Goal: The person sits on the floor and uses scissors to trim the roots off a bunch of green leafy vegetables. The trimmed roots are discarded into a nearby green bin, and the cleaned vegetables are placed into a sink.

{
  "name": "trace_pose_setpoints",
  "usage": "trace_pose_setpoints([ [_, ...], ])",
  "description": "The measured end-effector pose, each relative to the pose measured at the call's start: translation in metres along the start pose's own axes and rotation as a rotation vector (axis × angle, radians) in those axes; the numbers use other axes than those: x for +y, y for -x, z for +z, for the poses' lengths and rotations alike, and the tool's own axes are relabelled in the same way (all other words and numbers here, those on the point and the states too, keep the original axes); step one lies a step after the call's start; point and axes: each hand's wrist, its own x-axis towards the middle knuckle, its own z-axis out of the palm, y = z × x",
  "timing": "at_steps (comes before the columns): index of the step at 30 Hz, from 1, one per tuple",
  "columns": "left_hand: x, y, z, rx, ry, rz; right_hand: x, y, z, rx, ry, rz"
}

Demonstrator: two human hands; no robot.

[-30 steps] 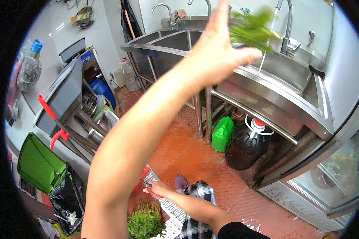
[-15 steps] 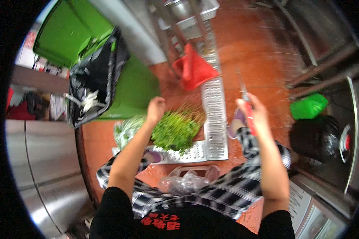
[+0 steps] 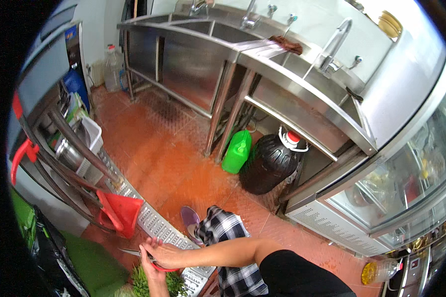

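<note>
My right hand (image 3: 167,256) reaches left from my body at the lower edge and is closed on scissors (image 3: 151,261) with red handles, blades pointing left. My left hand (image 3: 150,246) comes up from the bottom edge just behind the scissors, fingers raised and touching my right hand. Whether it holds anything is hidden. A bunch of leafy greens (image 3: 174,283) lies right under both hands, cut off by the frame edge. My checked trouser knee (image 3: 223,230) is beside them.
A slotted metal floor drain (image 3: 156,227) runs under the hands, with a red dustpan (image 3: 121,212) on it. A green jug (image 3: 237,151) and a dark large bottle (image 3: 270,163) stand under the steel sinks (image 3: 282,74). A glass-door fridge (image 3: 406,188) is on the right, a black bin bag (image 3: 47,252) on the left.
The view has swung up from the greens to the sinks. My left arm, raised to the sink a second ago, is down by the greens, and the hands have come together.
</note>
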Motion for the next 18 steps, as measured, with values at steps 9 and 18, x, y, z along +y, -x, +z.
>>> trace_pose_setpoints([
  [9, 0.05, 0.099, -0.049, 0.297, -0.035, -0.125, 0.027, 0.185, -0.435, 1.013, 0.54, 0.194],
  [18, 0.053, 0.106, -0.051, 0.432, -0.299, -0.08, 0.291, 0.317, -0.669, 1.011, 0.472, 1.283],
])
